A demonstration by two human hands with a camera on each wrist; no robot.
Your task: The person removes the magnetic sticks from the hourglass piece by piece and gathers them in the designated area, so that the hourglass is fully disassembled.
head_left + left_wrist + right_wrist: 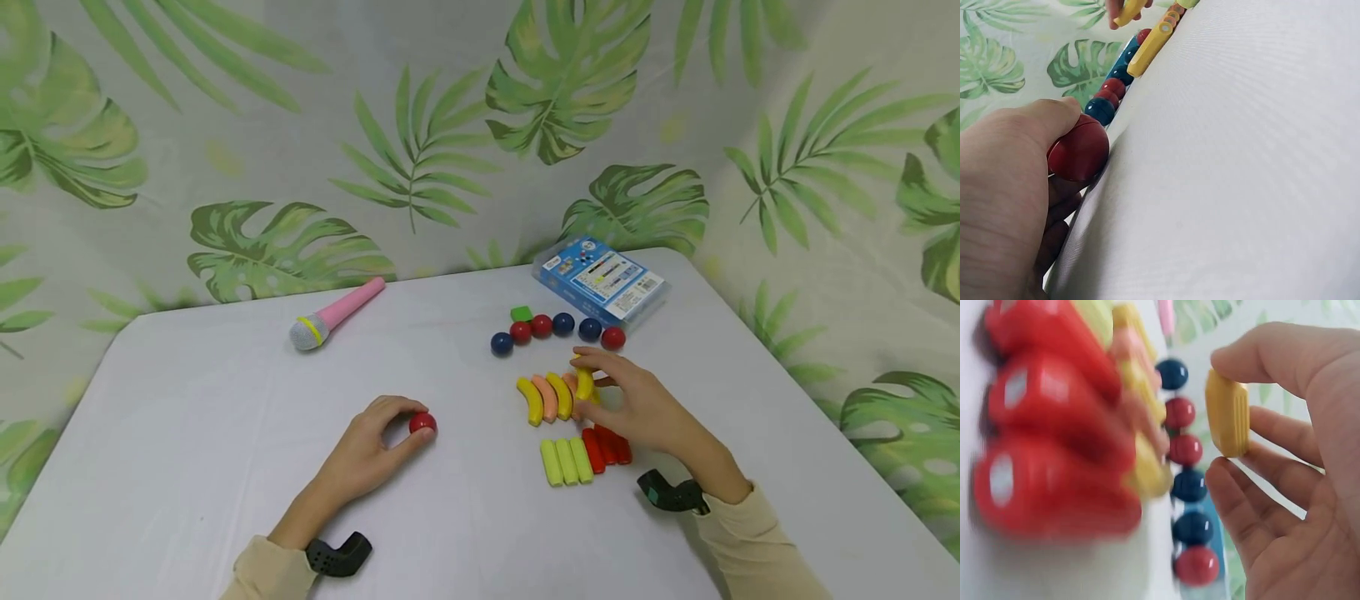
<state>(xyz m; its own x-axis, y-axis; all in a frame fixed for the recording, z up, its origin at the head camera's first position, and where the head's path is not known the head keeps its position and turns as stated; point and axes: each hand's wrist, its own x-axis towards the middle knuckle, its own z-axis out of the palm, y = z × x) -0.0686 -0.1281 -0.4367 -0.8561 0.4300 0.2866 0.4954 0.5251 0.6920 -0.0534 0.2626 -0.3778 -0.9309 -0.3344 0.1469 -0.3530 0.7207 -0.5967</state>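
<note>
In the head view my left hand [367, 454] pinches a glossy red ball [422, 423] at the table's middle; the left wrist view has the ball [1082, 150] between thumb and fingers, close to the cloth. My right hand [637, 404] holds a yellow curved, banana-like piece [584, 385] by its ends, raised off the table, as the right wrist view of the piece [1227, 415] confirms. Beneath and left of that hand lies a row of similar yellow pieces [530, 402] and orange pieces [545, 398]. Nearer are lime-green sticks [562, 462] and red pieces [594, 452], partly covered by the right hand.
Behind the curved pieces, blue balls [502, 343] and red balls [542, 326] form an arc. A small green block [521, 314] sits behind them, beside a blue printed box [603, 279]. A pink toy microphone [337, 314] lies back left. Leaf-patterned cloth [420, 158] hangs behind.
</note>
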